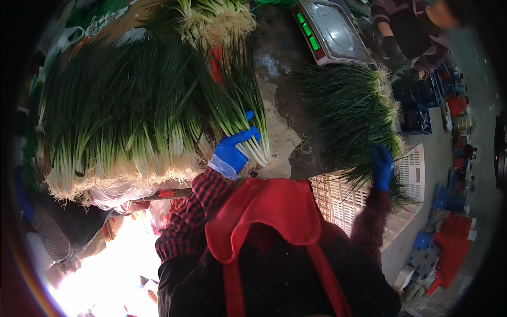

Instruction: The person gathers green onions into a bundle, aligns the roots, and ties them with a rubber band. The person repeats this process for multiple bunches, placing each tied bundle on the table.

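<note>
My left hand (233, 152), in a blue glove, grips a small bunch of green onions (253, 148) near their white stems, roots pointing towards me. A long row of green onions (134, 130) lies to its left, with the roots along the table's near edge. On the right, my right hand (381, 166), also blue-gloved, is at the near end of another pile of green onions (340, 107); whether its fingers hold any leaves is hard to tell. That pile's roots face right.
A digital scale (336, 33) stands at the table's far side beside more green onions (216, 23). White plastic crates (414, 174) stand below the table's right part. A co-worker (412, 35) is at the upper right, near dark blue crates (416, 117). Another person's sleeve (49, 233) shows at lower left.
</note>
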The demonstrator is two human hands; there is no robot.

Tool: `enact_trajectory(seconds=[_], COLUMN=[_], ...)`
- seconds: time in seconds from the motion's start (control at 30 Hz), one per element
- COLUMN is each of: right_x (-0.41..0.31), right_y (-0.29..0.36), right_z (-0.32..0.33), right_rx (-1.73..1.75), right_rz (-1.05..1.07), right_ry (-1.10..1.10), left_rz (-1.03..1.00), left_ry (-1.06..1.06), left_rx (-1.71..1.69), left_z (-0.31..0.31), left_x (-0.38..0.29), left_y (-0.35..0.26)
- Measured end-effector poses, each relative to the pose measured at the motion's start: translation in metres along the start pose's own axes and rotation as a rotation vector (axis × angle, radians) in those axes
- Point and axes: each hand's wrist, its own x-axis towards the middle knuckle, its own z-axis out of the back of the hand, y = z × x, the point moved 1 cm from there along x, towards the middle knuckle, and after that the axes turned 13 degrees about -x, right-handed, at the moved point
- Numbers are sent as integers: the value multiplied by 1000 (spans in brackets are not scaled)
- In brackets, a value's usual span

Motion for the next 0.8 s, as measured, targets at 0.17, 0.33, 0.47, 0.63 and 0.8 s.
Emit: enact_trajectory(seconds=[0.17, 0.33, 0.47, 0.63, 0.8], right_x=[0, -3, -4, -5, -7], right_y=[178, 213, 214, 185, 189], right_z=[-157, -175, -164, -186, -171], right_rx=[804, 884, 823, 488, 562], right_rz=[-217, -51, 31, 131, 111], right_ry=[1012, 905, 885, 805, 707], left_rz=[136, -43, -46, -52, 36], left_ry=[218, -10, -57, -64, -40], left_rx=[-229, -31, 22, 322, 67], left_z=[-16, -10, -5, 12, 14], left_x=[-12, -26, -17, -1, 1], left_y=[-8, -15, -2, 5, 5])
